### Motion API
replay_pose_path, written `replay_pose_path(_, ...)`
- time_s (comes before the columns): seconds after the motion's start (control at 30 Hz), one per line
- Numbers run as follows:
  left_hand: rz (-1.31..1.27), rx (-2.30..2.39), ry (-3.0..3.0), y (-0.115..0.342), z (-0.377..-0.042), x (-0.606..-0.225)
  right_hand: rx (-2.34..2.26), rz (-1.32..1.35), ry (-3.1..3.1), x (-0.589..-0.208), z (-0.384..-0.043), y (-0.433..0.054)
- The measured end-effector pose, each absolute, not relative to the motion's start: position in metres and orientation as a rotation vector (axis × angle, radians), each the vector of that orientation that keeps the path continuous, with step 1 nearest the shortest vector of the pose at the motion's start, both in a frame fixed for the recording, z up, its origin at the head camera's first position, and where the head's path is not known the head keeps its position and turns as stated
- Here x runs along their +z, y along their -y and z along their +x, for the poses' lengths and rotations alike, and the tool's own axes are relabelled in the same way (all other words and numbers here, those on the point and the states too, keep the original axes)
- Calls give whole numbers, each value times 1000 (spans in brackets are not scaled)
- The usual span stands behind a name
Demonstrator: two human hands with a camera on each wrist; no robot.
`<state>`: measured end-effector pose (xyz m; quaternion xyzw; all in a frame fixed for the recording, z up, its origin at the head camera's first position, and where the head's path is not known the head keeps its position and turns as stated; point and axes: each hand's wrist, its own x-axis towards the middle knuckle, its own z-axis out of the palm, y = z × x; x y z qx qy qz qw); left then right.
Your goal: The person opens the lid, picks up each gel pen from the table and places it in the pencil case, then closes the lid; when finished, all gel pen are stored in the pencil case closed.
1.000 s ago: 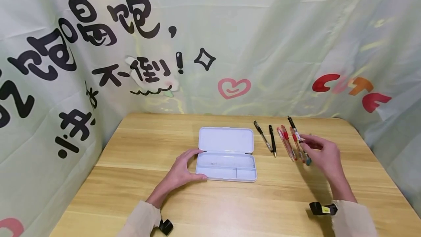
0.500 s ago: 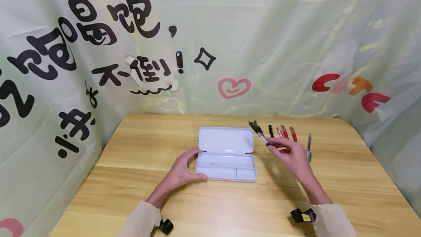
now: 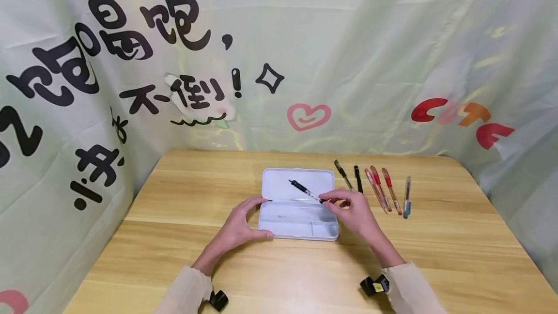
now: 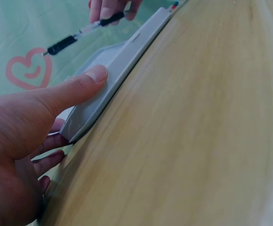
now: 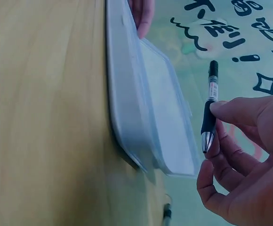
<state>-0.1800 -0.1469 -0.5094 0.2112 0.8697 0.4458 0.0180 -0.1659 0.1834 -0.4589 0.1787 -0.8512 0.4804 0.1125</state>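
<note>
A pale lilac pencil case (image 3: 285,229) lies with its lid raised on the wooden table, its tray divided into compartments. My left hand (image 3: 237,224) grips the case's left end; in the left wrist view the thumb (image 4: 87,82) presses on its front wall and the other fingers reach behind. Between thumb and fingertips, my right hand (image 3: 353,210) pinches a black-and-white pen (image 3: 305,190). That pen is held slantwise above the case, apart from it, in front of the lid. In the right wrist view the pen (image 5: 213,89) shows a dark grip and a silver tip.
Right of the case lie two black pens, one (image 3: 343,173) partly behind my right hand, the other (image 3: 358,178) beside it. Several red pens (image 3: 391,190) and a blue-capped pen (image 3: 407,197) lie further right. A printed cloth (image 3: 370,62) hangs behind the table.
My right hand has lifted the black-and-white pen from the group at the right and carried it left, over the pencil case. The left hand has stayed at the case.
</note>
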Motion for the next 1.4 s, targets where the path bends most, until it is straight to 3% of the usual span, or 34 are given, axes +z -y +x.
replay_pose_path(0.9,638,1348,-2731,148,-180,-512,1263,588,2751,-476,-160,-149)
replay_pose_path(1.4,654,1346,-2731,147,-180,-512,1290,473,2608,-459,-166,-190)
